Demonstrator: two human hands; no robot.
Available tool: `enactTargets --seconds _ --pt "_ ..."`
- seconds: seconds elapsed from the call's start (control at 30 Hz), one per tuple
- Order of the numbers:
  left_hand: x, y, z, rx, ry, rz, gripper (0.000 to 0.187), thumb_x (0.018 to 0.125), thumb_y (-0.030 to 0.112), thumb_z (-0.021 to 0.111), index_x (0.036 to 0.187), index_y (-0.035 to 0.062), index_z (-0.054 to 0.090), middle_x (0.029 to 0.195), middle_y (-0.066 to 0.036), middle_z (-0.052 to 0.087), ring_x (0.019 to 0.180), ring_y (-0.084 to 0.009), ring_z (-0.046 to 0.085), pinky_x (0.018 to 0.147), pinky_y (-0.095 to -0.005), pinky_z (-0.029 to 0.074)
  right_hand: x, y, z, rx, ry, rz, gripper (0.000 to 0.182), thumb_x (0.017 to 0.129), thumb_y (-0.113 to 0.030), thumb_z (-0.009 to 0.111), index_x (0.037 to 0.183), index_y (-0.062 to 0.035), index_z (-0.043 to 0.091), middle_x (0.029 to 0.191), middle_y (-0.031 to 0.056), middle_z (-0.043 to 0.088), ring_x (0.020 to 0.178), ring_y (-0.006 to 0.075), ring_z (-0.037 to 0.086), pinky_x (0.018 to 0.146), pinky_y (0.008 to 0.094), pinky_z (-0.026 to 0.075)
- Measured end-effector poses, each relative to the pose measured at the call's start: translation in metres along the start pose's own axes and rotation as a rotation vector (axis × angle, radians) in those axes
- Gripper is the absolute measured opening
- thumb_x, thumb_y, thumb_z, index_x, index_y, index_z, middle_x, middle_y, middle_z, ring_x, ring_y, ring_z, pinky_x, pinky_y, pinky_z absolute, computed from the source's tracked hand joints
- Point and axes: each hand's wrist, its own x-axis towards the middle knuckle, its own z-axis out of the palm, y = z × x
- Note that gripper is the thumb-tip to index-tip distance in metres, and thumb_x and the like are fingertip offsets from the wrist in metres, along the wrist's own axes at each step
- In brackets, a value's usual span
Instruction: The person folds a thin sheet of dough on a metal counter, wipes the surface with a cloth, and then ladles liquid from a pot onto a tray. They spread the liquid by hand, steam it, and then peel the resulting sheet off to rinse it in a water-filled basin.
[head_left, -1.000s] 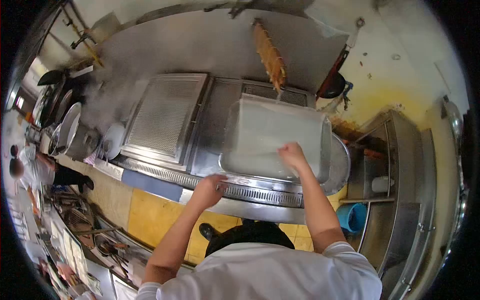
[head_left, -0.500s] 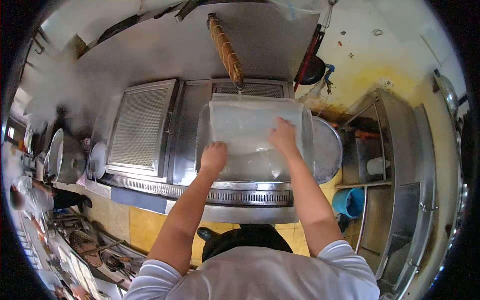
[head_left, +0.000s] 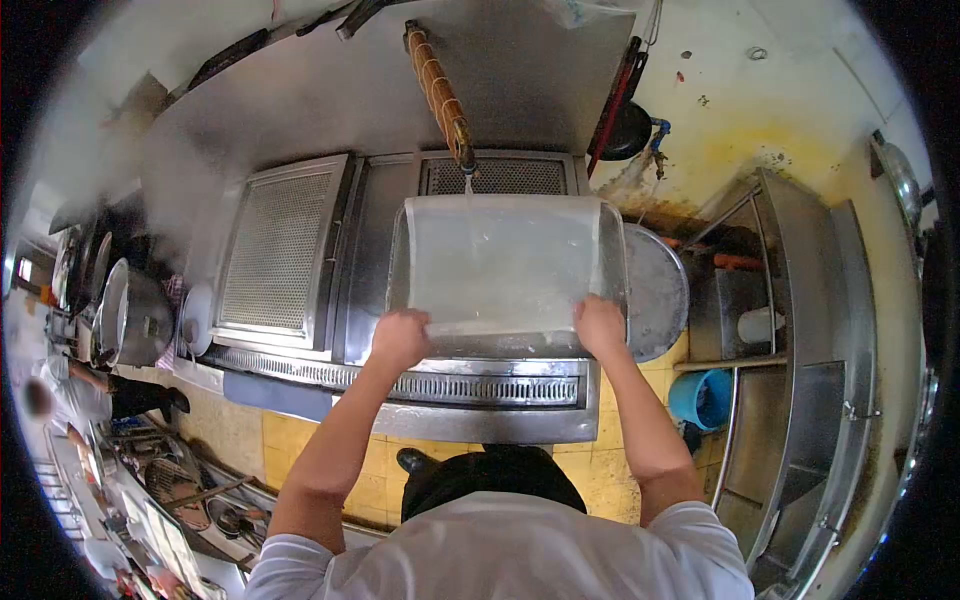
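Note:
A thin whitish sheet [head_left: 505,265], cloth or plastic, is spread over a rectangular tray [head_left: 615,270] of water. Its far edge reaches the tray's back rim. My left hand [head_left: 402,338] is closed on the near left corner of the sheet. At the near right corner, my right hand [head_left: 600,322] is closed on it too. Water runs from a wrapped spout [head_left: 440,95] onto the back edge. The fingertips are partly hidden behind the knuckles.
A perforated metal panel [head_left: 275,250] lies on the steel counter to the left. On the right are a round pan [head_left: 658,290], a blue bucket [head_left: 700,398] and a steel shelf unit [head_left: 800,300]. Steam drifts at the upper left; another person [head_left: 85,385] stands far left.
My hands have moved apart and nearer to me, onto the sheet's near corners. The sheet now lies flatter and straighter, its near edge pulled taut between them.

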Motion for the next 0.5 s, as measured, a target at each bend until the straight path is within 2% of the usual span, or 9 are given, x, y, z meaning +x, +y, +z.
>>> enactTargets --seconds 0.1,0.17,0.2,0.27,0.3,0.37,0.4,0.5 --pt "-0.016 0.023 -0.046 0.038 -0.325 -0.038 0.026 0.078 0.014 0.063 0.100 0.0111 0.076 0.108 -0.020 0.073 0.102 -0.0378 0.070 0.092 -0.0468 0.055 -0.014 0.009 -0.002 -0.022 -0.037 -0.057 0.025 0.091 -0.024 0.059 0.100 -0.0046 0.072 0.102 0.0235 0.071 0.102 0.0422 0.067 0.090 0.0523 0.054" --pt "-0.021 0.013 -0.034 -0.086 -0.119 0.076 0.029 0.080 0.014 0.062 0.105 0.0118 0.076 0.113 -0.019 0.072 0.108 -0.0372 0.068 0.095 -0.0474 0.053 -0.020 0.011 -0.002 -0.016 -0.016 -0.073 0.025 0.089 -0.024 0.060 0.099 -0.0054 0.074 0.101 0.0231 0.071 0.103 0.0414 0.067 0.089 0.0518 0.054" --pt "-0.021 0.008 -0.026 -0.146 -0.015 0.132 0.031 0.081 0.014 0.062 0.108 0.0122 0.076 0.115 -0.019 0.072 0.110 -0.0369 0.067 0.097 -0.0476 0.052 -0.023 0.012 -0.002 0.038 0.089 -0.182 0.025 0.088 -0.024 0.060 0.098 -0.0056 0.074 0.100 0.0228 0.071 0.103 0.0411 0.066 0.089 0.0516 0.054" --pt "-0.008 0.002 -0.014 -0.074 -0.026 0.190 0.031 0.082 0.014 0.062 0.109 0.0113 0.075 0.118 -0.018 0.071 0.114 -0.0370 0.065 0.099 -0.0475 0.051 -0.026 0.010 -0.002 0.147 0.303 -0.403 0.024 0.086 -0.023 0.062 0.096 -0.0059 0.075 0.098 0.0222 0.071 0.103 0.0407 0.066 0.088 0.0512 0.054" --pt "-0.003 0.001 -0.015 -0.038 -0.031 0.220 0.031 0.082 0.014 0.062 0.110 0.0108 0.075 0.120 -0.017 0.070 0.115 -0.0370 0.064 0.101 -0.0475 0.051 -0.025 0.013 -0.001 0.036 0.165 -0.383 0.023 0.085 -0.022 0.062 0.096 -0.0060 0.075 0.097 0.0223 0.070 0.102 0.0411 0.066 0.088 0.0514 0.054" --pt "0.005 0.004 -0.016 0.033 -0.254 0.144 0.030 0.084 0.014 0.062 0.111 0.0107 0.075 0.120 -0.017 0.070 0.115 -0.0376 0.064 0.101 -0.0482 0.051 -0.017 0.019 0.002 -0.189 -0.103 -0.337 0.022 0.085 -0.018 0.062 0.098 -0.0063 0.075 0.096 0.0225 0.069 0.100 0.0418 0.066 0.088 0.0517 0.053" --pt "0.012 0.006 -0.019 0.069 -0.365 0.106 0.030 0.084 0.013 0.062 0.111 0.0106 0.075 0.120 -0.016 0.071 0.114 -0.0379 0.064 0.101 -0.0485 0.051 -0.011 0.017 -0.002 -0.189 -0.087 -0.311 0.022 0.086 -0.018 0.061 0.098 -0.0050 0.074 0.098 0.0229 0.069 0.101 0.0413 0.066 0.090 0.0514 0.053" --pt "0.037 0.013 -0.036 -0.084 -0.111 0.087 0.031 0.086 0.013 0.056 0.110 0.0112 0.076 0.113 -0.017 0.072 0.106 -0.0400 0.067 0.097 -0.0488 0.052 0.009 0.003 -0.025 -0.117 -0.009 -0.273 0.022 0.088 -0.018 0.060 0.097 -0.0018 0.073 0.103 0.0237 0.069 0.104 0.0404 0.066 0.093 0.0511 0.053"
